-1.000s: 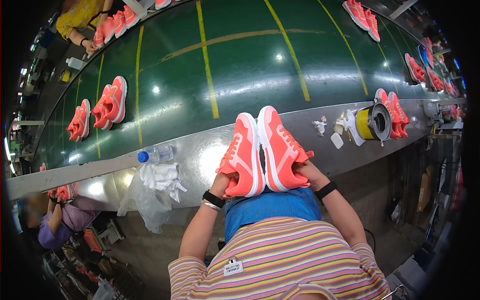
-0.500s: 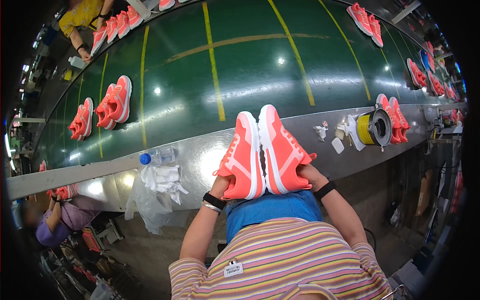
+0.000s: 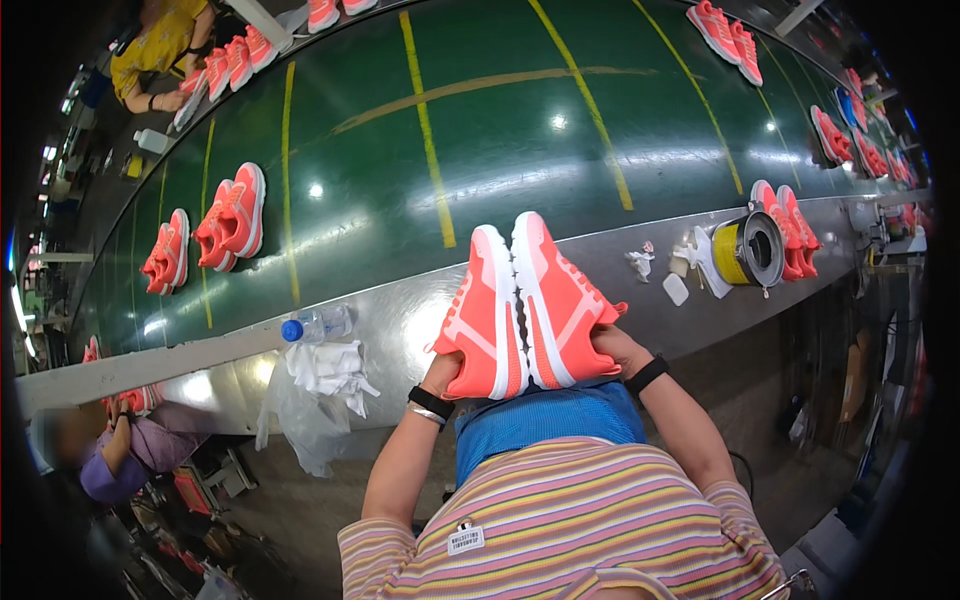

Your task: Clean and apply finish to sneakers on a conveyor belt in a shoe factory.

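Note:
Two coral-pink sneakers with white soles are held side by side in front of me, toes pointing away and soles facing each other. My left hand reaches into the heel opening of the left sneaker. Into the opening of the right sneaker goes my right hand. The fingers of both hands are hidden inside the shoes, which they hold up over the near edge of the metal ledge and my blue lap.
Beyond the ledge runs a green conveyor belt carrying pairs of matching sneakers. Left lie a blue-capped bottle, white gloves and a plastic bag. Right stands a yellow-black can. Co-workers sit at left and far left.
Both sneakers stay in my hands, their toes shifted slightly left. The view has tilted a little. At the far left, the co-worker in yellow has moved their hands up toward a shoe.

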Available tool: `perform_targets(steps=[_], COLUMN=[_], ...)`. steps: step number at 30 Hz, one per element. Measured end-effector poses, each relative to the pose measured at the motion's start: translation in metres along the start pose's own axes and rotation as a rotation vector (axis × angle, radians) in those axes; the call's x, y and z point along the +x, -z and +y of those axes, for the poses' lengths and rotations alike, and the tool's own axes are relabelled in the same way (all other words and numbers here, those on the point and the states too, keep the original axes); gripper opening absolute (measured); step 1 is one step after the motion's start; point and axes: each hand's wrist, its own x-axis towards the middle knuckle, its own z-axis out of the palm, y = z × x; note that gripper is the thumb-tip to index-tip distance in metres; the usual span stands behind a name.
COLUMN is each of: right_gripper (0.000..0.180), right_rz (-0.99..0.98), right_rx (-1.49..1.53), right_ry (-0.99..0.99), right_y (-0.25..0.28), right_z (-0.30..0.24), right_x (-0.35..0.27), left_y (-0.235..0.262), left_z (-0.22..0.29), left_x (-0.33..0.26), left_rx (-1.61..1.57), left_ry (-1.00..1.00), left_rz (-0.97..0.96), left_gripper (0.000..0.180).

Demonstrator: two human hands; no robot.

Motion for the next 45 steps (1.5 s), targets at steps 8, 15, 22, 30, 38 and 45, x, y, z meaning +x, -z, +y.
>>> perform_targets(steps=[8, 15, 22, 30, 38, 45], right_gripper=[0.04, 0.026, 0.017, 0.014, 0.013, 0.014], right_rz=[0.208, 0.405, 0.804, 0.585, -0.152, -0.197], right_rx=[-0.243, -0.698, -1.084, -0.408, -0.629, -1.0], right_ry=[0.185, 0.315, 0.855, 0.754, 0.391, 0.548], right_y=[0.012, 0.058, 0.1, 0.056, -0.072, -0.095], right_z=[0.024, 0.021, -0.025, -0.064, -0.062, -0.048], right_x=[0.03, -0.003, 0.037, -0.002, -0.037, -0.006], left_y=[0.015, 0.024, -0.012, -0.103, -0.099, -0.093], left_z=[-0.021, -0.032, -0.035, 0.005, -0.005, -0.003], left_x=[0.017, -0.023, -0.038, -0.069, -0.09, -0.092], left_rx=[0.501, 0.427, 1.246, 0.752, 0.839, 0.863], left_ry=[-0.077, -0.267, -0.253, -0.222, -0.241, -0.172], left_rz=[0.301, 0.522, 0.29, 0.283, 0.231, 0.181], left_gripper=[0.028, 0.023, 0.024, 0.018, 0.023, 0.027])
